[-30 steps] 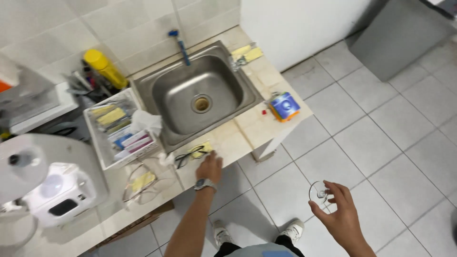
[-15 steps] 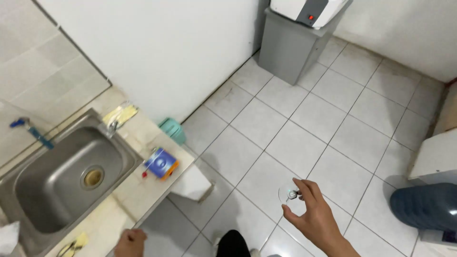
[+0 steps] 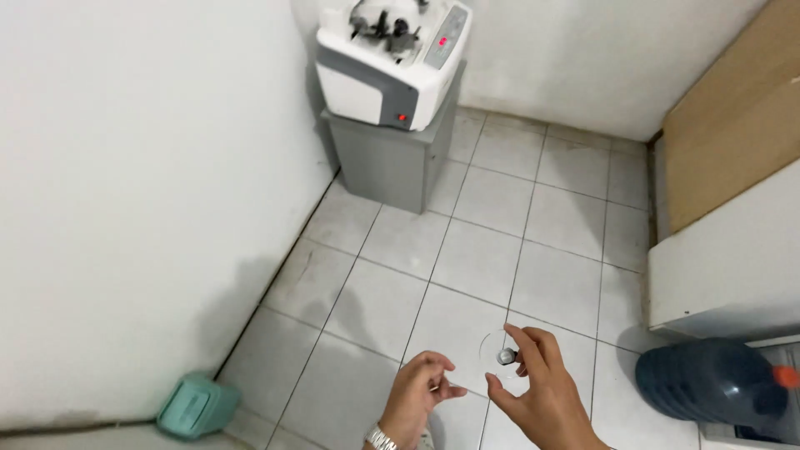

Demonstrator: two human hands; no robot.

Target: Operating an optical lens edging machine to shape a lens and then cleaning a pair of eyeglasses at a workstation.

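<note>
Held up over the tiled floor (image 3: pixel 533 217): a clear glass lid (image 3: pixel 500 357) with a small dark knob, pinched at the knob by the right hand (image 3: pixel 533 392), thumb and fingers closed on it. Just beside it, not touching, the left hand (image 3: pixel 421 392), fingers loosely curled and holding nothing, a metal watch (image 3: pixel 379 437) at the wrist.

No packaging with readable marks seen close by. Against the far wall, a white and grey water dispenser (image 3: pixel 392 62) on a grey base, a small red light on its front, taps on top. At the right edge, a large brown cardboard sheet (image 3: pixel 733 117) leaning upright, above a white cabinet (image 3: pixel 725 258). Lower right, a dark blue water jug (image 3: pixel 708 379) lying on its side with an orange cap. Lower left by the white wall (image 3: pixel 150 183), a small mint-green box (image 3: pixel 196 406) on the floor. Between hands and dispenser, only bare tile.
</note>
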